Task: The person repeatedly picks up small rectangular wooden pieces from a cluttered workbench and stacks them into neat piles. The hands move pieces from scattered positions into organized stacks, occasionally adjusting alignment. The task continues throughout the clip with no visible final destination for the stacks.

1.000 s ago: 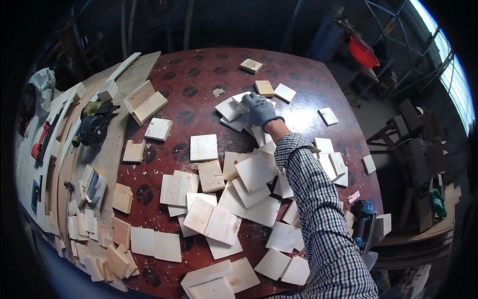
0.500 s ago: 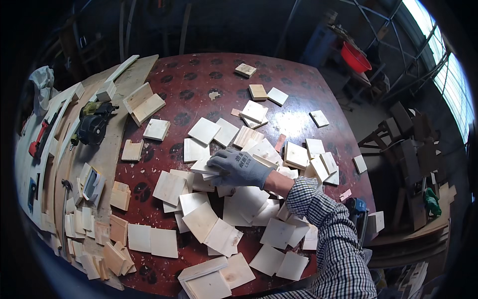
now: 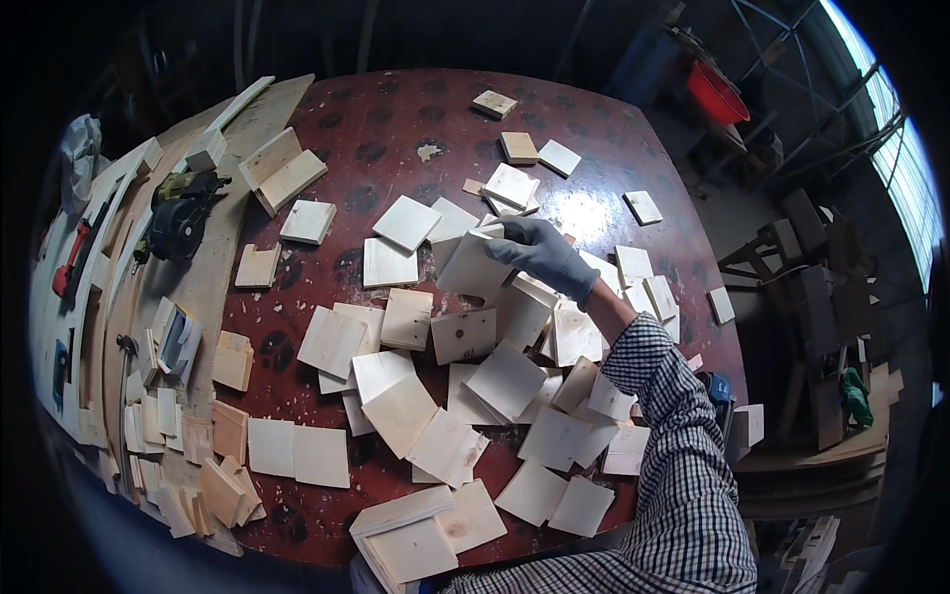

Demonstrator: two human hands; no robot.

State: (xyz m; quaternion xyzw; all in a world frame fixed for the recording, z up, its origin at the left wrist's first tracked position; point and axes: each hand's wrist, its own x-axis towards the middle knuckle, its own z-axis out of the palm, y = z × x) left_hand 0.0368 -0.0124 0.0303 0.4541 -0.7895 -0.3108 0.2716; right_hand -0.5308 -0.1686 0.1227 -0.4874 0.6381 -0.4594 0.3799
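Note:
My right hand [image 3: 544, 259], in a grey glove, grips a square wooden board [image 3: 473, 265] by its upper right edge, tilted above the pile. Beneath it lie several loose pale boards [image 3: 507, 381], overlapping at many angles. At the near edge, a few stacked boards [image 3: 408, 544] rest against my left hand [image 3: 366, 574]. Only a sliver of its grey glove shows; the boards hide most of its fingers, which seem closed round them. A knotty board [image 3: 463, 337] lies just below the held one.
The red-brown tabletop [image 3: 381, 119] carries more scattered boards. On the left, a plywood sheet [image 3: 233, 223] holds a dark power tool [image 3: 181, 228], a hammer [image 3: 127, 345] and small offcuts [image 3: 158, 421]. A red basin [image 3: 717, 94] stands at the far right.
My right hand has lifted a board off the pile and moved up and to the right with it. Boards in the middle have shifted, uncovering the knotty one. The view has tilted slightly.

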